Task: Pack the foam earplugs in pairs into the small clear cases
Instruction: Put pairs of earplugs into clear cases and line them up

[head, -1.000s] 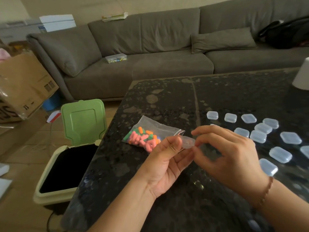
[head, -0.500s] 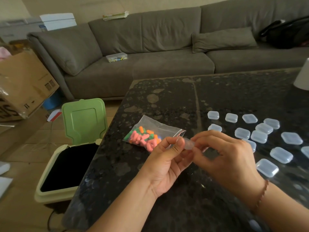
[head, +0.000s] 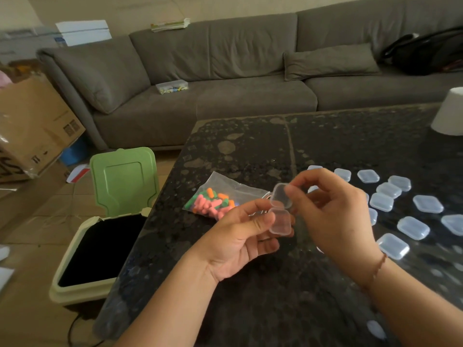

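**A:** Where do the supplies lie on the table (head: 325,136)?

**B:** The bag of earplugs (head: 220,200) sits near its left edge, just beyond the left hand (head: 246,236). Closed cases (head: 403,209) spread toward the right edge.

**A:** And the hands?

**B:** Close together above the table. Left pinches the open case (head: 280,211) by its base; right hand (head: 333,211) pinches the raised lid. Hinge runs left-right. Left looks nearer the bag.

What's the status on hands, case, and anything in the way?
Left hand pinches the clear case base; right hand holds its lid up. Case open, empty. Earplugs bagged on table. Nothing blocking.
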